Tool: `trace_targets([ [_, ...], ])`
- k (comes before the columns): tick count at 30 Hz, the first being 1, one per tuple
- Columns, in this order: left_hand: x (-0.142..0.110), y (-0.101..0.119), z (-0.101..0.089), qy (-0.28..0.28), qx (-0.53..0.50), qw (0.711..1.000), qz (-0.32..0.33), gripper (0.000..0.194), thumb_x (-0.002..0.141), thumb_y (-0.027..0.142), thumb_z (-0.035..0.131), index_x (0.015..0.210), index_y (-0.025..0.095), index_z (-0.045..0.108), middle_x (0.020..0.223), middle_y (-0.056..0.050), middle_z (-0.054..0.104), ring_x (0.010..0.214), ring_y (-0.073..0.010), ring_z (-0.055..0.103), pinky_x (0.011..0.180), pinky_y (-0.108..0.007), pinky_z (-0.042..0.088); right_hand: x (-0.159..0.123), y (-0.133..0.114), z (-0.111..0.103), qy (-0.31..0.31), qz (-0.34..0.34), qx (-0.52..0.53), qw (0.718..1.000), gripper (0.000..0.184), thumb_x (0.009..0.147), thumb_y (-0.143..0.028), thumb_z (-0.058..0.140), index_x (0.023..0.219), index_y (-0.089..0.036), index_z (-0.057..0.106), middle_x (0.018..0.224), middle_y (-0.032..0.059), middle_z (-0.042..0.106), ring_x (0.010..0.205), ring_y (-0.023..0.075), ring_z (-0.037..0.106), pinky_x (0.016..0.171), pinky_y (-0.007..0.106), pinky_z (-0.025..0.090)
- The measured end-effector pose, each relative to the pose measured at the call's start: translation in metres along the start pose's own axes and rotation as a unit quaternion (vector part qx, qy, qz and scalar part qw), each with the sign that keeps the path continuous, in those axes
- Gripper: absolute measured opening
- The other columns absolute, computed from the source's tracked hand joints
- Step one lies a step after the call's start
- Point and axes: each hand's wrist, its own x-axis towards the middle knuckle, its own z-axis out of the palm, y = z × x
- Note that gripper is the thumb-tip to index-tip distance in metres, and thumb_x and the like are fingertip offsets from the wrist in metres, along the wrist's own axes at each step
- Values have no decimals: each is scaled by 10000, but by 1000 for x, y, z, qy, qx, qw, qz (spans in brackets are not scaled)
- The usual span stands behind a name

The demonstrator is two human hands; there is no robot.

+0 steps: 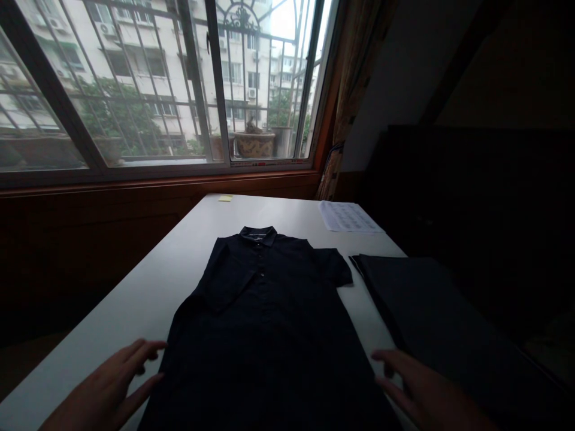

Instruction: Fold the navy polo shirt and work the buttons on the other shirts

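A dark navy short-sleeved shirt (269, 323) lies front up on the white table (171, 254), its collar pointing toward the window. The sleeve on the left is folded in across the chest, while the one on the right sticks out to the side. By the shirt's left edge is my left hand (112, 380), thumb and fingers apart, fingertips at or just beside the cloth. My right hand (417, 380) is at the right edge in a similar pose, its fingers apart. Neither hand visibly grips the cloth. The shirt's lower end runs out of view.
A dark folded cloth or garment (431, 305) lies along the table's right side, partly under my right arm. Printed paper sheets (348, 216) are at the far right corner, and a small yellow note (225, 198) at the far left. A barred window (157, 90) stands beyond the table.
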Motion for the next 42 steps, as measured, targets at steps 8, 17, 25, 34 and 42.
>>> trace_targets([
  [8, 74, 10, 16, 84, -5, 996, 6, 667, 895, 477, 517, 1495, 233, 359, 1176, -131, 592, 880, -250, 671, 756, -383, 589, 45, -20, 28, 57, -43, -18, 997, 594, 933, -291, 414, 1522, -274, 341, 1140, 112, 681, 897, 257, 714, 803, 388, 566],
  [17, 76, 13, 16, 45, -53, 997, -12, 483, 879, 367, 469, 1338, 222, 508, 892, -54, 681, 769, -237, 697, 675, -341, 570, 31, 6, 25, -17, -6, 68, 998, 550, 902, -284, 434, 1452, -281, 427, 988, 57, 708, 842, 214, 717, 787, 300, 549],
  [25, 58, 10, 18, 38, -62, 997, -26, 465, 880, 404, 492, 1318, 250, 531, 907, -53, 676, 732, -223, 686, 640, -317, 573, 42, -3, -3, -70, 6, -4, 998, 494, 842, -295, 568, 1336, -289, 552, 943, 51, 735, 823, 238, 722, 712, 292, 529],
  [34, 86, 15, 31, 82, -32, 996, 15, 426, 903, 292, 501, 1323, 272, 570, 1065, -69, 618, 888, -236, 672, 798, -377, 591, 181, -182, 15, -39, -202, 116, 972, 282, 915, -263, 593, 1189, -209, 627, 991, 56, 699, 859, 195, 669, 790, 301, 504],
  [42, 84, 14, 43, 126, 6, 988, 84, 409, 943, 200, 471, 1327, 298, 571, 1080, -66, 596, 922, -212, 629, 795, -336, 585, 298, -270, 101, -37, -218, 188, 957, 480, 895, -311, 679, 1329, -177, 523, 1193, 102, 652, 1055, 197, 638, 929, 318, 493],
])
